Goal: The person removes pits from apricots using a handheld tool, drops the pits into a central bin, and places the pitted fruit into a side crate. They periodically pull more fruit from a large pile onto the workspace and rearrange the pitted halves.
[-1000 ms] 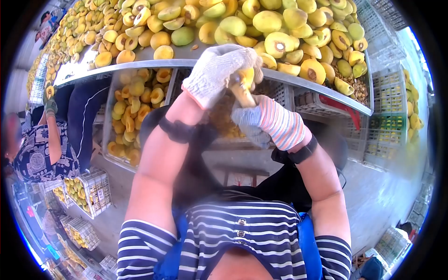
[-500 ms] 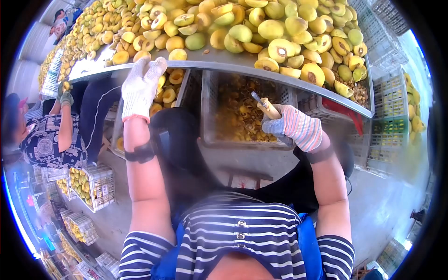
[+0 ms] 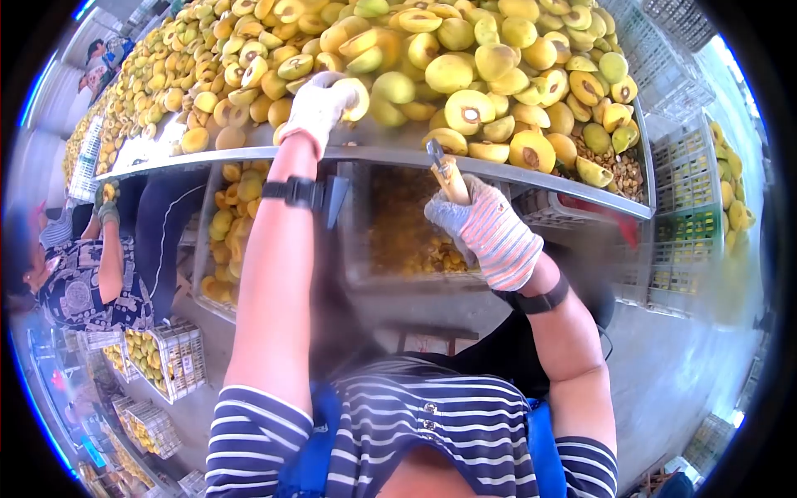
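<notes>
My left hand (image 3: 320,106), in a white knitted glove, reaches over the metal table edge with its fingers closed on a halved yellow fruit (image 3: 358,100), like a peach or apricot. Around it lies a large heap of such fruit halves (image 3: 448,73), several with brown pits or pit hollows showing. My right hand (image 3: 494,228), in a striped glove, is wrapped round the wooden handle of a pitting knife (image 3: 448,176). Its short metal tip points up, close to the table edge. The fingers under the handle are partly hidden.
Under the table stand a crate of fruit halves (image 3: 237,217) and a blurred bin of brown pits or scraps (image 3: 415,249). Stacked crates (image 3: 685,207) are at the right. A co-worker (image 3: 91,266) sits at the left near fruit-filled crates (image 3: 170,361). The metal rim (image 3: 573,196) bounds the table.
My left hand has moved forward and right from the table edge into the heap and closed on a fruit half. My right hand has shifted left with the knife.
</notes>
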Available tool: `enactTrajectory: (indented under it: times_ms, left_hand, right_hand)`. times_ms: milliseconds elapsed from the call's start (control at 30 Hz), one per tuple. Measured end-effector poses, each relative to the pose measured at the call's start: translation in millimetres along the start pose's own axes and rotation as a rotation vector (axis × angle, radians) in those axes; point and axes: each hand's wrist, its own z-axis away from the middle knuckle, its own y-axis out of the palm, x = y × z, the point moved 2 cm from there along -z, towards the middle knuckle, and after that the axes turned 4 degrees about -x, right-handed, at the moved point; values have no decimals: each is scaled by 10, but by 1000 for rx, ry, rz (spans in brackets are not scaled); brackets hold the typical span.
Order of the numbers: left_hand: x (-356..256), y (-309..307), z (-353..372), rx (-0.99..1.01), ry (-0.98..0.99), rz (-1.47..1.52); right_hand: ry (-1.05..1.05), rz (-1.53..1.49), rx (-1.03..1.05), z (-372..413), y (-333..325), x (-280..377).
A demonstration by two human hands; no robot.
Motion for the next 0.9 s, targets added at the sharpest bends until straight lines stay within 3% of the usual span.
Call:
enactTrajectory:
  times_ms: [67, 100, 133, 200, 233, 267, 300, 333, 400, 467, 567, 633, 667, 733, 867, 900]
  left_hand:
    - [-268, -72, 499, 129, -115, 436]
    - [-237, -44, 620, 203, -23, 543]
    - [-273, -25, 779, 68, 634, 45]
    - [-249, 146, 1014, 87, 535, 318]
    - [-333, 178, 1134, 78, 534, 320]
    - [-403, 198, 1215, 191, 210, 841]
    - [-427, 213, 1257, 302, -145, 1342]
    - [-403, 178, 1250, 294, -144, 1345]
    - [-344, 127, 1210, 310, -150, 1325]
    - [-336, 111, 1202, 227, -159, 1194]
    - [-321, 166, 1198, 375, -74, 1127]
    - [-351, 152, 1196, 362, -73, 1082]
    - [-343, 148, 1192, 345, -59, 1034]
    - [-289, 149, 1144, 330, 16, 909]
    - [-260, 120, 1125, 490, -25, 876]
    - [-305, 130, 1149, 498, -119, 972]
  right_hand:
    - [29, -6, 36, -50, 71, 2]
    - [-84, -17, 38, -115, 148, -38]
    - [-196, -25, 39, -100, 239, 12]
    - [-97, -102, 92, -41, 358, 69]
    - [-220, -67, 83, -103, 414, -10]
    - [-342, -34, 73, -204, 474, -138]
    - [-674, 98, 119, -273, 522, -116]
    - [-673, 101, 126, -279, 520, -161]
    - [-360, 169, 64, -201, 476, -100]
    - [-347, 302, 34, -156, 477, 29]
    - [-480, 556, 88, -229, 477, 10]
    - [-819, 719, 35, -315, 472, -79]
    - [-810, 722, 40, -328, 476, -108]
    - [-582, 579, 64, -323, 514, -50]
    - [-586, 571, 276, -152, 396, 108]
    - [-248, 379, 367, -185, 371, 82]
